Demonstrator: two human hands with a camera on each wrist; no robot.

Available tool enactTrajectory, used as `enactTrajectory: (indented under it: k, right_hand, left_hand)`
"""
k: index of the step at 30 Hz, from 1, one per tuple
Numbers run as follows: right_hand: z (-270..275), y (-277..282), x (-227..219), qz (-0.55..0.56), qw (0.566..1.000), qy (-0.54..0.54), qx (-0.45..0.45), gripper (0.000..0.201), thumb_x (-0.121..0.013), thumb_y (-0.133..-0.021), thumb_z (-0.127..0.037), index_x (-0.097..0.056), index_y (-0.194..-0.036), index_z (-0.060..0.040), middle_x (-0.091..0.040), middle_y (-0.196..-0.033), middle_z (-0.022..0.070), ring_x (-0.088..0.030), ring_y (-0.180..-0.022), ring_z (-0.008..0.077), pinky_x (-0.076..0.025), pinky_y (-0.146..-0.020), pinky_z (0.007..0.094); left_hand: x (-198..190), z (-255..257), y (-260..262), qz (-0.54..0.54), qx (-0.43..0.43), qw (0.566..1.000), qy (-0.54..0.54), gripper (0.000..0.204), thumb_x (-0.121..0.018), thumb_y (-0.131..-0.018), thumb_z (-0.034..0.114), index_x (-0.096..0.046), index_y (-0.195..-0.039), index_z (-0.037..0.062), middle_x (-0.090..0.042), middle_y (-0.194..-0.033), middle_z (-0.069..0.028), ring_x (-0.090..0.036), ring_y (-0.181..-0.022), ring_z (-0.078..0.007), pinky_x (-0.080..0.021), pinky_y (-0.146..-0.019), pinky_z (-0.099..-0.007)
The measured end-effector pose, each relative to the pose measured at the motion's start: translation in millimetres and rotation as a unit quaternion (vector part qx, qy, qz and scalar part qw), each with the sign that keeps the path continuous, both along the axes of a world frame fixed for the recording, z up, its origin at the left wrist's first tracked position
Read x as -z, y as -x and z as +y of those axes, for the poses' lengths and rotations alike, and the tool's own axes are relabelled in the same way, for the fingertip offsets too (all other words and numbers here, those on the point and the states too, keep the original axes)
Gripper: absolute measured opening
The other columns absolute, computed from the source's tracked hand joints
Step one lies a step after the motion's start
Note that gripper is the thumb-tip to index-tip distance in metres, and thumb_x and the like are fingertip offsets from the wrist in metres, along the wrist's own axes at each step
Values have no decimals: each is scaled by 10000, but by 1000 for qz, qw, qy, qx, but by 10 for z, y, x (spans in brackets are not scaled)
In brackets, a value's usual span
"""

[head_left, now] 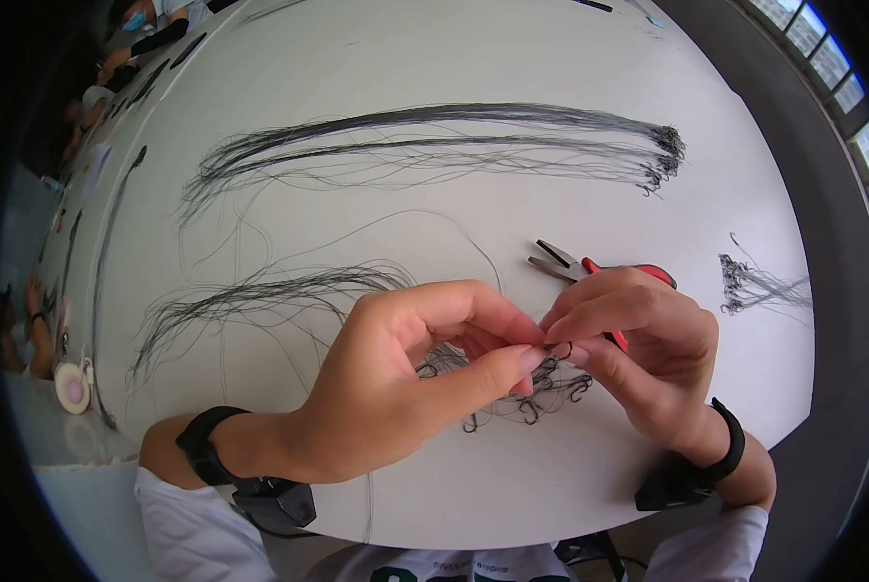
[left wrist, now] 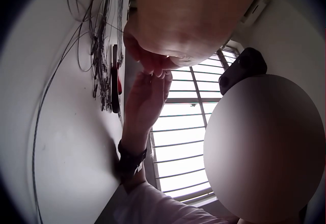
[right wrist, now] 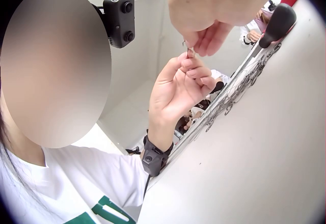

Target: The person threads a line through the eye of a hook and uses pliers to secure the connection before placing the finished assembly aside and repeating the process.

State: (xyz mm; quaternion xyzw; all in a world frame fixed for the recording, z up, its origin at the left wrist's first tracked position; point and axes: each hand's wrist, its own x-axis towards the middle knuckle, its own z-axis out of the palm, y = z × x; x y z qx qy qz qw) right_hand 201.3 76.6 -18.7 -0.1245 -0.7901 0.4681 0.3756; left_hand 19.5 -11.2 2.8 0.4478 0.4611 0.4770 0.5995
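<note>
In the head view a small dark fish hook shows between the fingertips of both hands. My left hand pinches it from the left between thumb and forefinger. From the right, the thumb and forefinger of my right hand pinch it at the bend. Fingertips cover most of the hook, though its curved end pokes out in the right wrist view. On the table below the hands lies a loose heap of hooks on thin dark lines, partly hidden by the left hand.
Red-handled pliers lie behind the right hand. A long bundle of lines with hooks stretches across the back, a shorter bundle lies left, and a small hook cluster sits right. Other people sit at far left.
</note>
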Motion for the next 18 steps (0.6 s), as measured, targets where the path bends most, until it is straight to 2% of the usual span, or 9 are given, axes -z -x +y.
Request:
enactTrajectory:
  k: [2,4,6,8,10,12,13,16,18]
  right_hand:
    - [-6,-27,-27,5,1000,-1,-17,107,-614,-780,72,-616,-877,28,-657,-852,104,-632,-791,183,-487,-682,264]
    - [-54,-37,-115,48,961,271,-11,63,-521,-897,-73,-509,-914,-13,-611,-871,150,-616,-839,208,-499,-692,282]
    - [58,-139,-228,85,935,344,-2,94,-436,-940,-122,-456,-939,-30,-590,-963,169,-626,-967,262,-555,-684,292]
    - [293,-429,-309,164,914,370,-12,99,-443,-939,-83,-503,-963,-6,-609,-970,157,-617,-1008,266,-566,-737,306]
    - [567,-878,-443,207,911,349,74,125,-435,-924,-47,-512,-976,36,-595,-966,161,-606,-1032,261,-578,-740,271]
    - [964,-1630,-613,210,911,326,141,133,-476,-895,0,-521,-989,82,-583,-945,154,-620,-945,205,-567,-746,228]
    - [1157,-2077,-711,191,930,233,211,117,-507,-886,2,-533,-969,80,-585,-922,141,-613,-859,183,-554,-786,238]
    - [1606,-3598,-1245,214,831,-59,510,146,-472,-919,-36,-545,-921,91,-605,-902,131,-585,-772,183,-527,-849,299]
    - [1474,-3939,-1658,175,663,-285,670,176,-480,-935,-95,-565,-979,54,-633,-965,107,-605,-813,170,-501,-849,273]
  left_hand:
    - [-29,10,-28,16,-1,1000,26,91,-580,-851,1,-590,-926,-49,-626,-871,-92,-599,-757,-129,-484,-661,-244]
    - [-14,22,-13,18,14,999,25,88,-582,-851,5,-594,-920,-49,-632,-876,-95,-598,-748,-125,-482,-650,-242]
    - [-11,42,0,21,24,999,25,86,-585,-851,8,-598,-913,-50,-638,-880,-97,-596,-739,-121,-480,-640,-239]
    - [-25,50,20,82,11,996,21,84,-586,-849,9,-607,-910,-44,-645,-884,-103,-590,-718,-106,-471,-615,-228]
    - [5,58,53,90,8,996,14,86,-590,-845,11,-606,-915,-38,-641,-882,-95,-571,-706,-86,-459,-610,-215]
    - [51,73,94,131,-2,991,-9,95,-585,-850,20,-600,-924,-37,-625,-856,-73,-549,-691,-74,-447,-617,-207]
    - [41,84,103,127,-3,992,-12,95,-585,-850,20,-600,-924,-37,-625,-856,-73,-549,-691,-74,-447,-617,-207]
    - [39,97,112,128,-23,992,-9,116,-559,-863,27,-588,-951,-42,-593,-811,-45,-526,-685,-66,-433,-623,-203]
    - [76,106,111,134,-39,989,-57,144,-522,-878,37,-581,-985,-39,-563,-776,-27,-511,-675,-65,-420,-618,-201]
